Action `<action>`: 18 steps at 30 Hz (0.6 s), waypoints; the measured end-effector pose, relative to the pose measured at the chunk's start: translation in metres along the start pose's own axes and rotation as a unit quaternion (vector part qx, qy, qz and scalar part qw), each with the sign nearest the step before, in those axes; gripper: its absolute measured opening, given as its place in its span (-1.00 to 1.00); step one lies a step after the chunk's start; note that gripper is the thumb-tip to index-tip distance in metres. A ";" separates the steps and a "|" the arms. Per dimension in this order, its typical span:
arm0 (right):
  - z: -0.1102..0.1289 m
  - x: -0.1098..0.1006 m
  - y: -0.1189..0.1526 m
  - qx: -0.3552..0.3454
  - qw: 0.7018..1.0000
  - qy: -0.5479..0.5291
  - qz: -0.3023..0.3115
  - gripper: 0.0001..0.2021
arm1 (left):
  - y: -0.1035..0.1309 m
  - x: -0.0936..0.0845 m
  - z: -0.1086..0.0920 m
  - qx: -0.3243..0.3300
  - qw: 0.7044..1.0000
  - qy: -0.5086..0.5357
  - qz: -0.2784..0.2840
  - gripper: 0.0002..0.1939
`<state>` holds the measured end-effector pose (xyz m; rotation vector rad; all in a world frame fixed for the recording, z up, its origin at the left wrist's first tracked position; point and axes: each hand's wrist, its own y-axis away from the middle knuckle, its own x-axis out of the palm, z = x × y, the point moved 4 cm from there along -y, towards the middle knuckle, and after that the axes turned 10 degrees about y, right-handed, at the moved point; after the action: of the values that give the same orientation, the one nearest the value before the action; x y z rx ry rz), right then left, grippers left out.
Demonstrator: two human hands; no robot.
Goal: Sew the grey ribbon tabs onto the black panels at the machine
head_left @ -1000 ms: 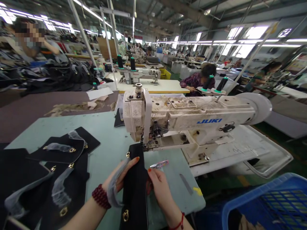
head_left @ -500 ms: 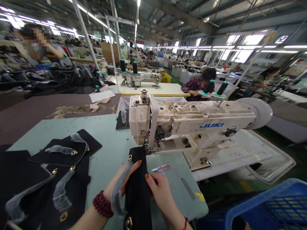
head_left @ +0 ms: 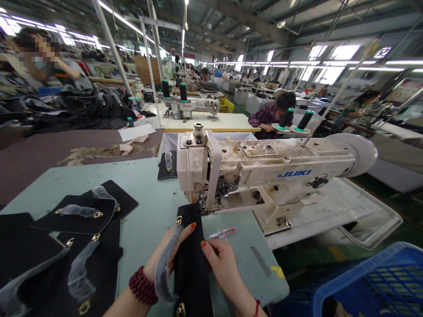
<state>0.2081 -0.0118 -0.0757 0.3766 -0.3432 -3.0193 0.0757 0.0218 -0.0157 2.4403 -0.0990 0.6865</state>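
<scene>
A black bag panel with gold fittings and a plastic-wrapped handle runs from the bottom edge up to the needle area of the white sewing machine. Its far end lies at the presser foot. My left hand grips the panel's left side, thumb on top, partly behind the wrapped handle. On the right edge, my right hand pinches the panel between thumb and curled fingers. Pink thread snips lie on the table just beyond my right hand.
Several black panels with wrapped handles lie on the green tabletop at left. A grey blade-like strip and a yellow scrap are at right. A blue basket stands lower right. A co-worker sits beyond the machine.
The view has shifted slightly. Both hands keep their hold on the panel, which stays at the presser foot with hardly any visible movement.
</scene>
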 end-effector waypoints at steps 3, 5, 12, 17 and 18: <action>0.002 -0.001 -0.002 -0.009 1.000 0.002 -0.003 -0.37 | -0.002 0.000 -0.001 -0.011 1.000 0.002 -0.006 -0.73; 0.003 0.000 -0.003 -0.009 1.000 0.000 0.001 -0.37 | -0.005 0.000 -0.002 -0.013 1.000 0.002 -0.006 -0.74; 0.004 -0.002 -0.008 -0.002 1.000 0.008 -0.014 -0.36 | -0.010 0.001 -0.008 0.001 1.000 -0.016 -0.019 -0.77; 0.003 -0.002 -0.012 -0.002 1.000 0.020 -0.018 -0.37 | -0.010 0.003 -0.012 0.005 1.000 -0.018 -0.020 -0.80; 0.004 -0.002 -0.014 -0.003 1.000 0.018 -0.023 -0.38 | -0.010 0.005 -0.013 0.011 1.000 -0.016 -0.009 -0.81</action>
<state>0.2085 0.0025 -0.0747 0.4439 -0.3265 -3.0526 0.0760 0.0377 -0.0097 2.4714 -0.0816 0.6428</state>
